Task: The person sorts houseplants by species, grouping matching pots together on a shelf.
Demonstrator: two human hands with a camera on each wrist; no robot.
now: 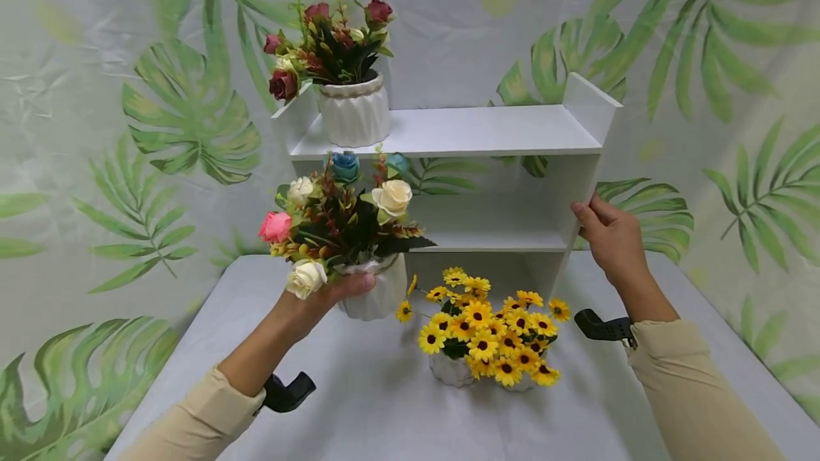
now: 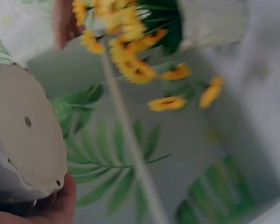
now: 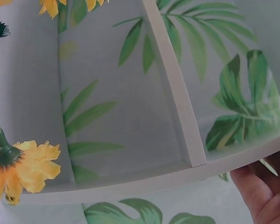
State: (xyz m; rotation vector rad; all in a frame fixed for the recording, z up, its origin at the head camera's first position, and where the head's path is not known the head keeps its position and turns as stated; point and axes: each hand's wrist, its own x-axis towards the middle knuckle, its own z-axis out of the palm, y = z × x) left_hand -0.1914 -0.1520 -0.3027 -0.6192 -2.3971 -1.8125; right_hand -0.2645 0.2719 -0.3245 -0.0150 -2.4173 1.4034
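Holding a white pot [image 1: 384, 296] of mixed roses [image 1: 346, 223], the left hand [image 1: 320, 301] has its thumb bent across the near side of the pot, below the rim, while its other fingers are mostly hidden. This pot is lifted in front of the left part of a white shelf [image 1: 487, 132], above the table [image 1: 365, 411], and the left wrist view shows its round underside with one small hole in the middle. The roses are blue, pink and cream. The right hand [image 1: 611, 240] pinches the right side panel [image 1: 579, 194] of the shelf at its front edge, with the thumb at the front and the fingers on the outer side. On the top board, at the left end, stands another white pot [image 1: 354, 114], upright, with dark red roses [image 1: 339, 48]. Before the shelf, on the table, yellow flowers [image 1: 490, 336] in pale pots [image 1: 451, 370] stand close together, between the two forearms. Behind everything hangs a pale cloth [image 1: 442, 41] printed with green leaves.
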